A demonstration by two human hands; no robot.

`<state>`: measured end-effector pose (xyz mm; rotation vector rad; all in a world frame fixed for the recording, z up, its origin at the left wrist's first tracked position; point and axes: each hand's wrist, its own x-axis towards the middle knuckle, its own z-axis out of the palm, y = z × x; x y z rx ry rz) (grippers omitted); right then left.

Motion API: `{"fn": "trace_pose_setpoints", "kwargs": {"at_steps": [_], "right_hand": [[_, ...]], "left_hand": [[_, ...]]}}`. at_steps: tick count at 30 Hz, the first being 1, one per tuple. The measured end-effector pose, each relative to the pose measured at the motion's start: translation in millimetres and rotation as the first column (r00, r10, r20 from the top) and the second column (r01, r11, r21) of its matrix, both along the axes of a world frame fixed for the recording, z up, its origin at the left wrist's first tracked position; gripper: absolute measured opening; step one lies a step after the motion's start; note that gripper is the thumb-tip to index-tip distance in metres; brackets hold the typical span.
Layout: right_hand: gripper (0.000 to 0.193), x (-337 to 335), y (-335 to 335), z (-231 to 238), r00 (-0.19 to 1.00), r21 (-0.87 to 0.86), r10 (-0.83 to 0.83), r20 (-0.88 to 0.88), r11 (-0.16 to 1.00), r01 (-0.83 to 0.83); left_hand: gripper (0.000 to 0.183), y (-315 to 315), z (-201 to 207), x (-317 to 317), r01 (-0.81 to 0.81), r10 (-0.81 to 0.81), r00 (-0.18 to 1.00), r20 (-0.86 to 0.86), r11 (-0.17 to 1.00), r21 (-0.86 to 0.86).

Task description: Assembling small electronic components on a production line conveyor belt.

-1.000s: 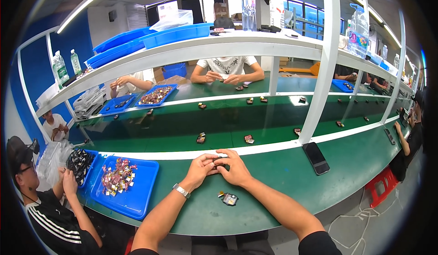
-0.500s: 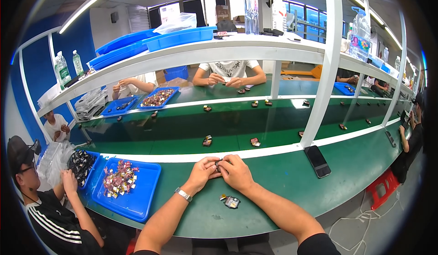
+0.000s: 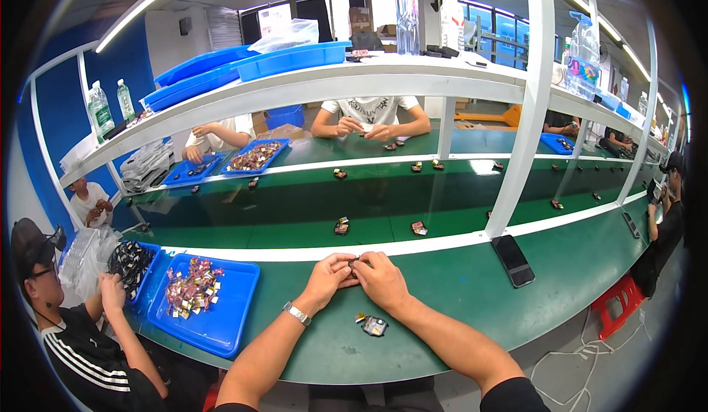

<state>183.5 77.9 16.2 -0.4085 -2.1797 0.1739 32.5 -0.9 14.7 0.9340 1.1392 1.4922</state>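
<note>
Over the green table (image 3: 442,323), both my hands meet at the fingertips around a small dark part (image 3: 354,266), mostly hidden by the fingers. My left hand (image 3: 328,278), with a metal watch at its wrist, is closed on the part. From the right, my right hand (image 3: 382,279) pinches the same part. Nearer me, between my forearms, lies a small dark assembly with a clear window (image 3: 374,326), a yellow-and-white piece (image 3: 360,317) beside it. At my left is a blue tray (image 3: 240,301) with a heap of small reddish, yellow-and-white pieces (image 3: 193,286).
Beyond a white rail, a conveyor belt (image 3: 295,216) carries several small assemblies (image 3: 419,228). A black phone (image 3: 512,261) lies at right by a white post (image 3: 523,117). A co-worker (image 3: 81,323) sits at left beside a tray of black parts (image 3: 133,264). A shelf (image 3: 383,80) spans above.
Assemblies on the belt have shifted slightly right. The far-left co-worker's hand has lowered into a blue tray. My hands stay nearly in place, still holding the dark part.
</note>
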Motion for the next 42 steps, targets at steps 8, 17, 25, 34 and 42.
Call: {"fn": "trace_pose_setpoints", "kwargs": {"at_steps": [8, 17, 25, 34, 42], "right_hand": [[0.009, 0, 3, -5, 1.0, 0.063, -0.018, -0.002, 0.998, 0.018], [0.011, -4, 6, -9, 1.0, 0.093, -0.023, 0.01, 0.995, 0.022], [0.027, 4, 9, 3, 0.989, -0.053, 0.149, -0.009, 0.987, -0.149], [0.02, 27, 60, -12, 0.984, -0.337, -0.179, 0.017, 0.925, 0.174], [0.022, 21, 69, -18, 0.964, -0.396, -0.25, 0.092, 0.879, 0.266]], "left_hand": [[0.025, -1, 3, 4, -0.018, 0.017, 0.999, -0.037, 1.0, -0.02], [0.026, -2, 6, 9, -0.071, 0.068, 0.995, -0.072, 0.996, -0.049], [0.024, 5, 3, 1, -0.193, 0.194, 0.98, 0.051, 0.981, -0.03], [0.017, 81, 8, -90, -0.534, 0.491, 0.806, -0.33, 0.844, -0.048], [0.019, 109, -30, -144, -0.587, 0.512, 0.681, -0.524, 0.809, 0.027]]}}
